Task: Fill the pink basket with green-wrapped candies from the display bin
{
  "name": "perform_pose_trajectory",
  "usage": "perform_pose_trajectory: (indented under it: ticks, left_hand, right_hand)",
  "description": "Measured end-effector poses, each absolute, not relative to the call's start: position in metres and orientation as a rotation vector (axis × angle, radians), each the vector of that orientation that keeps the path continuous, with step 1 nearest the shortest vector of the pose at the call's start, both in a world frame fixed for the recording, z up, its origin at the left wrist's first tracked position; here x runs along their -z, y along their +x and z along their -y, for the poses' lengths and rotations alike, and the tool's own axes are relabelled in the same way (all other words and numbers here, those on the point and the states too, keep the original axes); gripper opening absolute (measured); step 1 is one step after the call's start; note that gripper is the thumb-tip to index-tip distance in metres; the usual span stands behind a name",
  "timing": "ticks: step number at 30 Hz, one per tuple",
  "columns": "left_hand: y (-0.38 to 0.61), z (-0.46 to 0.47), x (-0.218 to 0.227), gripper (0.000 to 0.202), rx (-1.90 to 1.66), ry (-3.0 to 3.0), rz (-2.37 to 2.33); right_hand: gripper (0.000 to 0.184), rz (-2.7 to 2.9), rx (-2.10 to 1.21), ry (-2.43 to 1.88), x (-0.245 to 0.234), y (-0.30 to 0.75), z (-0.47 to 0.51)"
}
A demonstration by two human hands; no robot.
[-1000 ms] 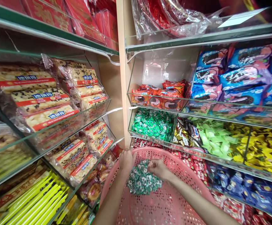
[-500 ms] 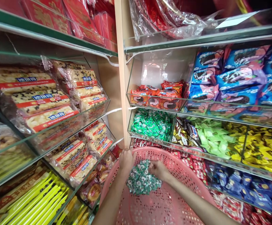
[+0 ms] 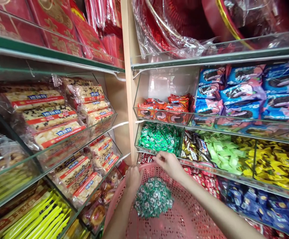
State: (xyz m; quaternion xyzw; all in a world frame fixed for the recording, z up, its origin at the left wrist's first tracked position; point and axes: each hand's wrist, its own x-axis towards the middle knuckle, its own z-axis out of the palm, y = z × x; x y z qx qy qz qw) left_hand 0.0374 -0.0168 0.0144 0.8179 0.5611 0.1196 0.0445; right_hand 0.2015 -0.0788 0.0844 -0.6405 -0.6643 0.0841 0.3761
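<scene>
A pink perforated plastic basket (image 3: 194,212) is in front of me at the bottom centre. My left hand (image 3: 133,177) is closed over its far-left rim. Inside the basket lies a heap of green-and-silver wrapped candies (image 3: 154,198). Above the far rim hovers my right hand (image 3: 168,163), its fingers curled; what they hold, if anything, is hidden. Just behind that hand is a shelf compartment of bright green wrapped candies (image 3: 159,136).
Glass-fronted shelves meet at a wooden post (image 3: 129,83). Left are packaged pastry bars (image 3: 51,116) and yellow packets (image 3: 40,215). Right are blue cookie packs (image 3: 244,93), light green candies (image 3: 224,152), yellow candies (image 3: 279,162) and blue candies (image 3: 256,202).
My right hand has risen from the candy heap to above the basket's far rim, close to the green candy compartment. The left hand keeps its grip. The view has tilted slightly upward.
</scene>
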Motion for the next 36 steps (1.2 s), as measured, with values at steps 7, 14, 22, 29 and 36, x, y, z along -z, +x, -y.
perform_pose_trajectory:
  ticks: [7, 14, 22, 29, 36]
  left_hand:
    - [0.037, 0.017, -0.014, 0.037, -0.350, 2.486, -1.738]
    - [0.037, 0.017, -0.012, 0.036, -0.324, 2.485, -1.760]
    - [0.037, 0.016, -0.011, 0.035, -0.362, 2.485, -1.761]
    - [0.038, 0.016, -0.014, 0.038, -0.314, 2.468, -1.746]
    - [0.039, 0.016, -0.013, 0.036, -0.318, 2.488, -1.752]
  right_hand:
    - [0.011, 1.623, 0.203, -2.013, -0.119, 0.232, 0.030]
    - [0.021, 1.650, 0.272, -2.230, -0.113, 0.235, 0.015]
    - [0.024, 1.654, 0.362, -2.164, -0.115, 0.234, 0.024]
    - [0.022, 1.504, 0.097, -1.816, -0.117, 0.243, 0.025]
    - [0.028, 1.340, -0.329, -1.515, -0.107, 0.243, 0.020]
